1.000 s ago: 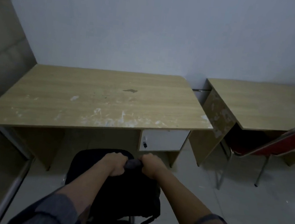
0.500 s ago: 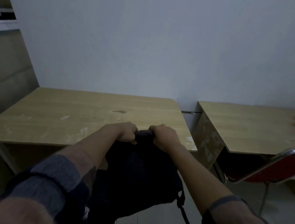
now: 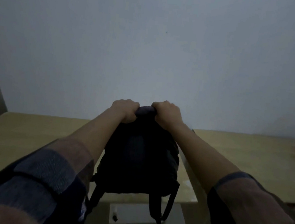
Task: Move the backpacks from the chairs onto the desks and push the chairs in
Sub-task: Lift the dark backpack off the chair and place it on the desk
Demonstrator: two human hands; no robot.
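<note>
Dim light hid the fingers of the left hand [image 3: 124, 110], fisted on the top handle [image 3: 144, 110] of the black backpack [image 3: 140, 159]. The pack hung below both fists above the worktop [image 3: 20, 143], whether touching it was unclear. The right hand [image 3: 167, 112] clamped the same handle, both forearms outstretched.

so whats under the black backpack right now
The black backpack, gripped by the left hand and right hand, hangs over the left desk front edge. Whether its base touches is hidden.
</note>
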